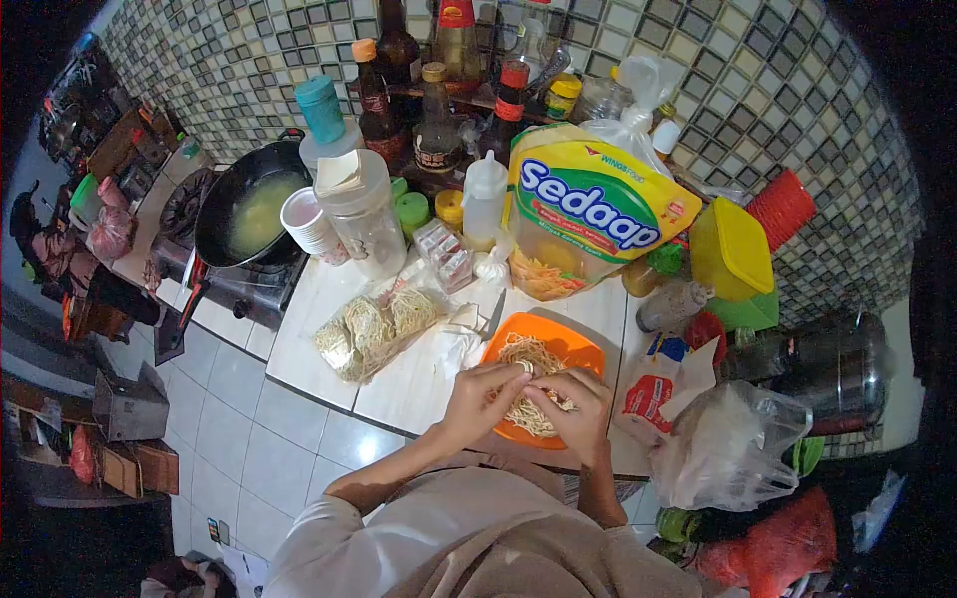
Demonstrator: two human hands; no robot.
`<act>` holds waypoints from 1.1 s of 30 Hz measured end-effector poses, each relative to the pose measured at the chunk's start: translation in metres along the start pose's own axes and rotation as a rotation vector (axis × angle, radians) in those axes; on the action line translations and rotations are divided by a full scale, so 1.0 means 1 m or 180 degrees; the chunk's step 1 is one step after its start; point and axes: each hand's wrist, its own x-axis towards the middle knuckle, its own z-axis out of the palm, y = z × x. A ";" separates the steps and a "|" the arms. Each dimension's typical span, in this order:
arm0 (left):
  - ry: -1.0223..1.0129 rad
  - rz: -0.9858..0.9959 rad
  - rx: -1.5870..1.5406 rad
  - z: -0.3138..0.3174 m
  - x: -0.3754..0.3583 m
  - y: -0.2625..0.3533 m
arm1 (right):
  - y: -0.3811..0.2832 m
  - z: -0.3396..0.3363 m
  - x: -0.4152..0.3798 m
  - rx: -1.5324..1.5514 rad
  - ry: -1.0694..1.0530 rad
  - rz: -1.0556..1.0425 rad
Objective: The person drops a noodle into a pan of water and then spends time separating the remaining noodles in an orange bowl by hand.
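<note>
Both hands meet above an orange square bowl [573,346] that holds pale noodles [528,351]. My left hand [483,401] is closed, its fingertips pinching a small pale piece of noodle [526,368] at the bowl's middle. From the other side my right hand [576,407] presses its thumb and fingers against the same spot, partly hiding what is held. Left of the bowl lies a clear plastic bag of dried noodle blocks [377,331]. A knife [496,311] and crumpled white paper [461,344] lie between the bag and the bowl.
A yellow Sedaap pouch [598,214] stands behind the bowl, near sauce bottles [436,130] and a white squeeze bottle [485,194]. At left, a black wok [211,224] with liquid sits on the stove. A plastic bag [733,448] and yellow container [733,249] crowd the right.
</note>
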 end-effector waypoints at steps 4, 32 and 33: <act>-0.0523 -0.1133 -0.1473 0.003 -0.004 -0.013 | 0.003 -0.003 0.001 -0.0062 0.0004 -0.0187; -0.1275 -0.1541 -0.1992 -0.019 0.008 -0.032 | 0.050 0.002 0.010 0.0394 -0.0578 0.1002; -0.1179 -0.1623 -0.1974 -0.022 0.008 -0.031 | 0.052 0.004 0.012 -0.0003 -0.0665 0.0817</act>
